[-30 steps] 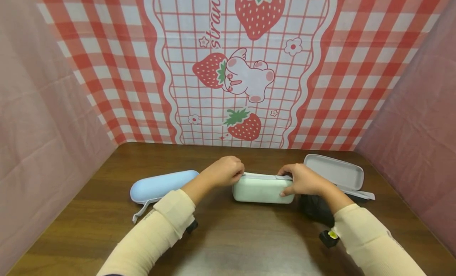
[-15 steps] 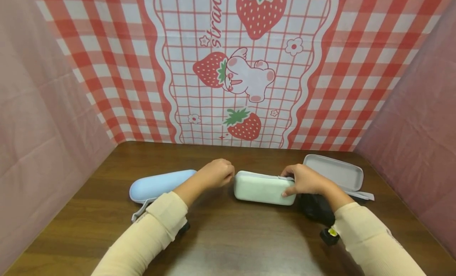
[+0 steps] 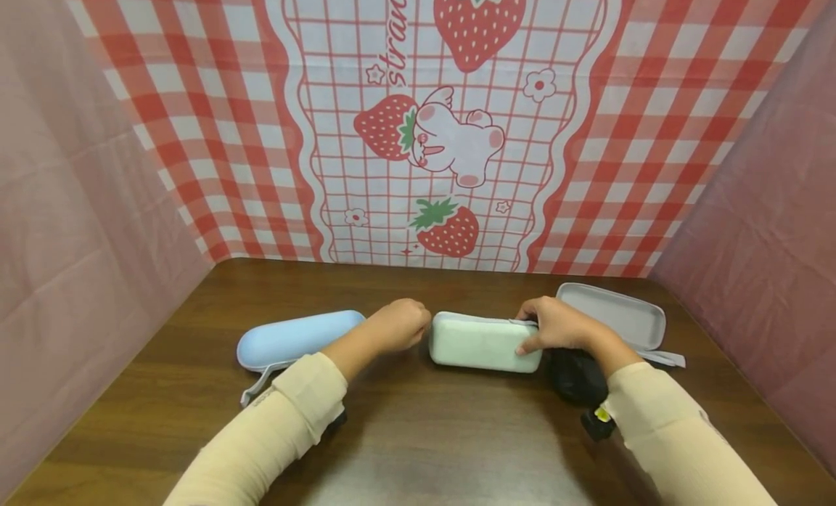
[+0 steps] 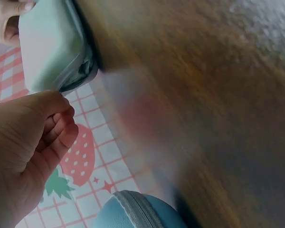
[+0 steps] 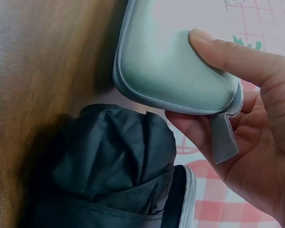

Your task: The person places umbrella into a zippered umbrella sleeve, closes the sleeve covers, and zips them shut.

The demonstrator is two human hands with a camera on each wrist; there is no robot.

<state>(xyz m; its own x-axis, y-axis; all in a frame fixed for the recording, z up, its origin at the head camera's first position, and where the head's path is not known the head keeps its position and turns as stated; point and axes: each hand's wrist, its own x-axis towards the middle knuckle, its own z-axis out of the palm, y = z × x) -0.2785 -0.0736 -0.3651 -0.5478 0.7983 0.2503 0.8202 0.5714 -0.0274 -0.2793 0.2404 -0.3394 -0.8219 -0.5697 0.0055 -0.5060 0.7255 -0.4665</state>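
A pale green zip case (image 3: 480,343) stands in the middle of the wooden table. My right hand (image 3: 558,324) grips its right end, thumb (image 5: 213,47) on the green face and fingers behind. A grey strap (image 5: 224,137) hangs from that end, against the palm. At the opposite end is my left hand (image 3: 398,324), its fingers curled and the thumb and forefinger pinched together right at the case's corner. The zip edge (image 4: 75,69) runs into those fingertips, which hide the zipper pull. Beside them the zip seam gapes a little and shows a dark inside.
To the left lies a light blue zip case (image 3: 297,340) with a grey wrist strap (image 3: 257,386). On the right an open grey case (image 3: 614,317) lies beside a bundle of black folded fabric (image 5: 114,156). A checked strawberry cloth (image 3: 457,128) hangs behind the table.
My left hand has moved left along the green case's top edge, down to its left end. The case has turned slightly, while my right hand keeps its grip.
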